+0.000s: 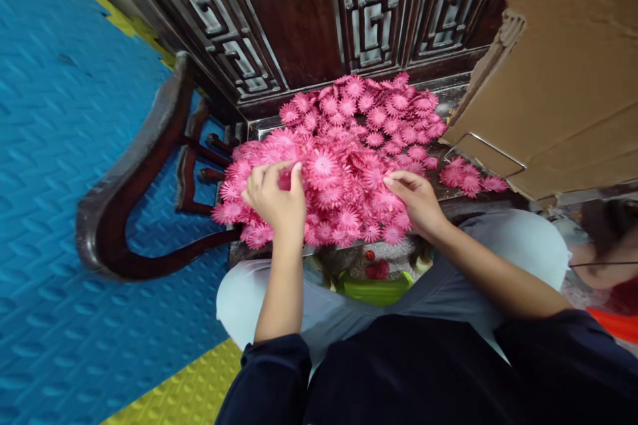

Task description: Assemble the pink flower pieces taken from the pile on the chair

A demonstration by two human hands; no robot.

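A heap of pink paper flowers covers the seat of a dark carved wooden chair. My left hand rests on the heap's left side, thumb and fingers pinched around one pink flower. My right hand lies on the heap's right side, fingertips pressed onto the flowers; whether it grips one I cannot tell. A few loose flowers lie apart at the right. My knees in pale trousers sit just below the seat.
The chair's curved armrest juts out at the left over blue foam floor mats. A cardboard box flap leans in at the right. A green container with something red sits between my knees. Another person's arm shows at far right.
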